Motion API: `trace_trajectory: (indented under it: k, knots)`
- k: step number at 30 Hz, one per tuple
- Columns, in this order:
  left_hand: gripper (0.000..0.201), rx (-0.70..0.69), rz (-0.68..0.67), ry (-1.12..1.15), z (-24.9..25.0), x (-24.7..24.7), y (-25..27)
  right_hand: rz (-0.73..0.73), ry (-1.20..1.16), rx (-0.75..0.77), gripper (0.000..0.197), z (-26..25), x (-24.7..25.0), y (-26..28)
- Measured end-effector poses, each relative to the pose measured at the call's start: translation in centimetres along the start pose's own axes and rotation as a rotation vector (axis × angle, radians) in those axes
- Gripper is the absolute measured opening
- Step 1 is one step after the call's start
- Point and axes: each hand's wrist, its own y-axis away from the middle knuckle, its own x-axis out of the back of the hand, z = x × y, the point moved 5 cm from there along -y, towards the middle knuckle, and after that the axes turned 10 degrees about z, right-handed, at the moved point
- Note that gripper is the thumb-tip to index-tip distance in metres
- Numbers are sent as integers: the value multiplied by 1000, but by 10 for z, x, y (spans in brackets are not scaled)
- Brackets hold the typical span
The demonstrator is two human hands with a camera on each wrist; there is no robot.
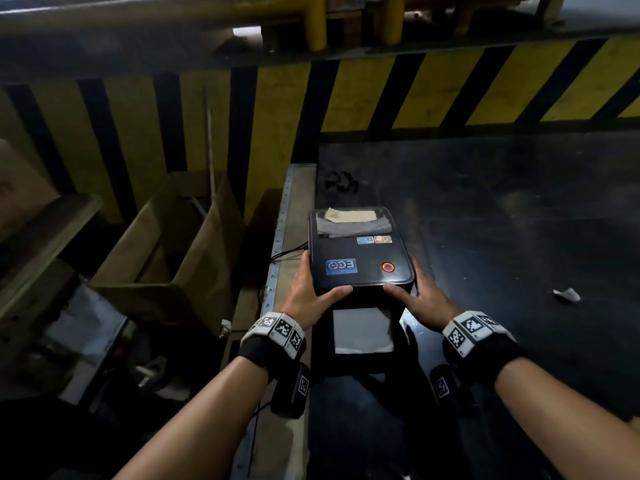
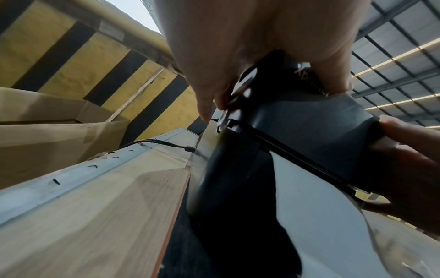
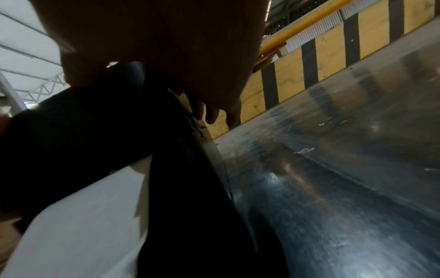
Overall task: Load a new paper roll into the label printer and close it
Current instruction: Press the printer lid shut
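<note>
Both hands have a grip on the label printer's lid (image 1: 360,258): the left hand (image 1: 311,292) clasps its near left corner, the right hand (image 1: 424,299) its near right corner, thumbs lying flat on top and fingers wrapped down the sides. White label paper (image 1: 362,329) already feeds out of the front beneath the lid, so the roll looks loaded. What seems left is pressing the lid fully shut. The printer sits on the dark worktop (image 1: 502,209), near its left edge.

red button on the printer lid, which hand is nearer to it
Right. The right hand grips the lid's near right corner, just below the red button. The left hand grips the near left corner, across the lid from it.
</note>
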Motion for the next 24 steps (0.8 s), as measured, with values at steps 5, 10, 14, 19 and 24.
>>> trace_trajectory:
  k: [5, 10, 14, 19, 24]
  knots:
    - [100, 17, -6, 70, -11, -3, 3, 12, -72, -28, 54, 5, -5, -3]
    - [107, 27, 0, 86, -18, -6, 0, 44, -107, -33, 40, 0, -6, 1]
    - [104, -16, 5, 80, -18, -7, -3, 67, -122, -47, 45, -1, -5, 4]
    - [103, -50, 21, 101, -19, -6, -3, 49, -134, -35, 50, -4, -6, 4]
    - [94, -63, 34, 83, -20, -8, -2, 38, -198, -57, 50, 3, -10, 4]
